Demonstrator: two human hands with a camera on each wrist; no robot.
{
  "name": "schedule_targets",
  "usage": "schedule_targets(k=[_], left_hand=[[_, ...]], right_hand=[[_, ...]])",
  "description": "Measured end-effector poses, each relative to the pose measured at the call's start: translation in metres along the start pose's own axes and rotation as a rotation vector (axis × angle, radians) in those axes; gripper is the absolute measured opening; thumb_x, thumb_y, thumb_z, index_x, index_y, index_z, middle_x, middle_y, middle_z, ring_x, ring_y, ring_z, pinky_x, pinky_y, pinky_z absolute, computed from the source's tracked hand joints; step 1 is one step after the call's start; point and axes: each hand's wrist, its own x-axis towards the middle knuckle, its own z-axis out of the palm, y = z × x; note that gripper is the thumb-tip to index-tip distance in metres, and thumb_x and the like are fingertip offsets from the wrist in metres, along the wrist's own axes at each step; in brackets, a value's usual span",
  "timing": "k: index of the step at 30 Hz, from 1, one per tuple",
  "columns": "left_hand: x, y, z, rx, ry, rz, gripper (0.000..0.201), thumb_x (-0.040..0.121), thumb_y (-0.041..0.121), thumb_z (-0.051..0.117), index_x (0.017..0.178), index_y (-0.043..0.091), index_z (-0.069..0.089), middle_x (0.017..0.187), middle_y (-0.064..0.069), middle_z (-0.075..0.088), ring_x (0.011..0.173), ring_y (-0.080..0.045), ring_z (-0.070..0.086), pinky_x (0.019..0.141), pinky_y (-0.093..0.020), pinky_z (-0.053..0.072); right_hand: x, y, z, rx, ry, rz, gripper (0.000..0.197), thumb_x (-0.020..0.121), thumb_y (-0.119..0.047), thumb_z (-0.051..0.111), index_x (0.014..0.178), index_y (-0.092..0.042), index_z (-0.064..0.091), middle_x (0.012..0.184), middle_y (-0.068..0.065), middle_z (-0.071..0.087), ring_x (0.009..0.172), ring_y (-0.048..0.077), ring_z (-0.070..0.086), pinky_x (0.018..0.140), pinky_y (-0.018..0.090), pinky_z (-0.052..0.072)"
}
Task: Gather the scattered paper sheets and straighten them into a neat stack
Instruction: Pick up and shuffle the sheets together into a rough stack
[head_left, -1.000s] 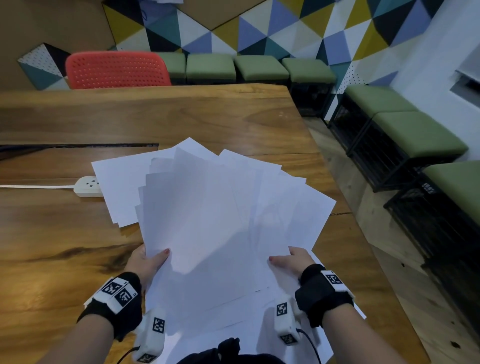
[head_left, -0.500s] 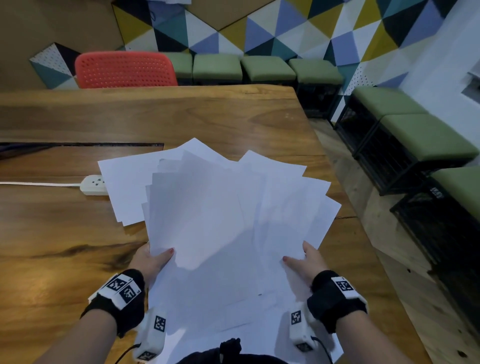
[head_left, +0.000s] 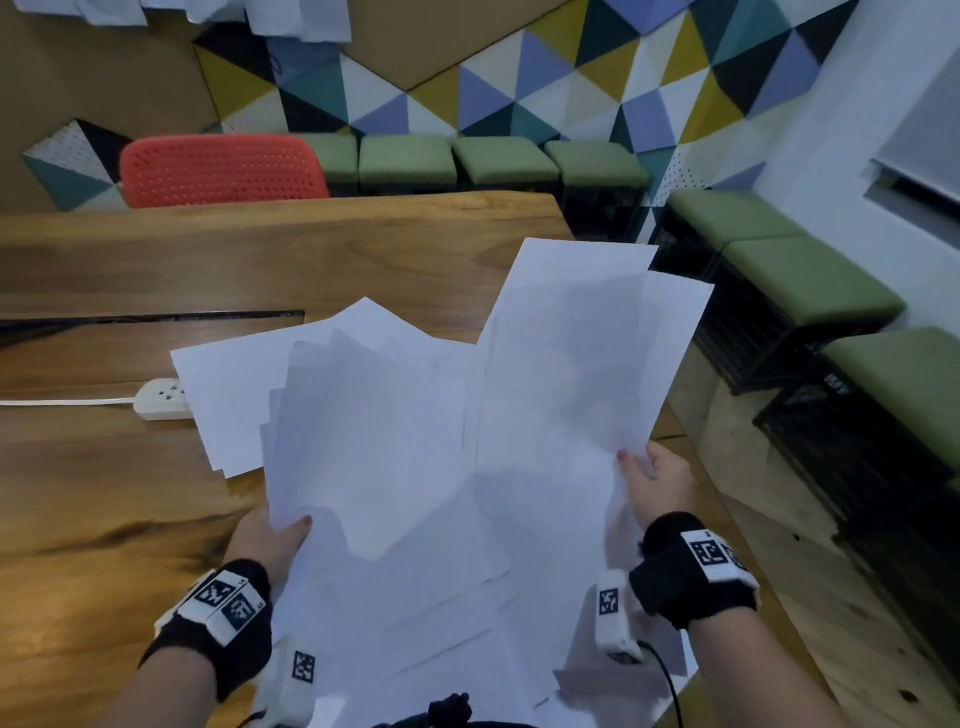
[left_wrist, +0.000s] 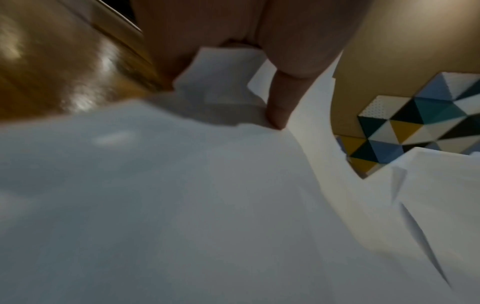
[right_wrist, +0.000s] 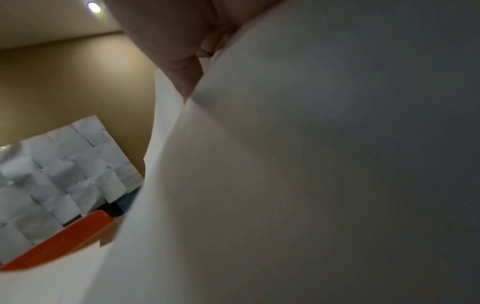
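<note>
The paper sheets (head_left: 395, 467) lie fanned and overlapping at the near right part of the wooden table (head_left: 104, 519), still far from a neat stack; what has just changed is on the right — half a second ago the right-hand sheets lay low in the fan, and now a small batch (head_left: 587, 353) has been lifted and swung up and outward, standing tilted over the table's right edge; judged from this, the person is splitting the spread into handfuls so that the edges can be brought together, and squaring is not yet begun. The right hand (head_left: 657, 480) pinches that raised batch at its lower right corner, thumb on top and fingers curled beneath; the right wrist view shows little but paper bowing over the palm. The left hand (head_left: 267, 540) grips the left edge of the main fan, thumb pressed on the top sheet, much as before; one finger (left_wrist: 279, 102) reaches under the sheets. A white power strip (head_left: 161, 399) lies just beside the farthest left sheet; a red chair (head_left: 223, 169) stands beyond the table.
</note>
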Motion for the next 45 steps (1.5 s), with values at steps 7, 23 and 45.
schedule_targets(k=[7,23,45], left_hand=[[0.005,-0.005,-0.029,0.067,0.144,0.0,0.031,0.085,0.005,0.06,0.114,-0.007,0.057,0.116,-0.023,0.063,0.103,-0.042,0.06,0.098,-0.051,0.044],[-0.018,0.019,-0.013,-0.07,-0.07,-0.012,0.015,0.091,-0.004,0.047,0.103,-0.005,0.056,0.092,-0.019,0.062,0.077,-0.03,0.057,0.075,-0.041,0.048],[-0.026,0.046,-0.003,-0.026,-0.201,-0.137,0.018,0.094,0.005,0.044,0.081,0.005,0.056,0.073,-0.013,0.056,0.065,-0.024,0.049,0.065,-0.033,0.041]], right_hand=[[-0.007,-0.055,-0.023,0.027,0.091,-0.221,0.019,0.088,-0.012,0.056,0.07,-0.017,0.058,0.083,0.011,0.065,0.08,0.024,0.059,0.074,0.024,0.038],[-0.013,-0.045,0.028,0.178,-0.429,-0.067,0.024,0.088,0.001,0.054,0.079,-0.02,0.063,0.065,-0.009,0.071,0.072,0.017,0.069,0.07,0.026,0.055],[-0.001,0.0,0.059,-0.104,-0.422,0.078,0.036,0.086,-0.028,0.059,0.06,-0.01,0.041,0.057,0.005,0.037,0.055,0.018,0.036,0.055,0.027,0.029]])
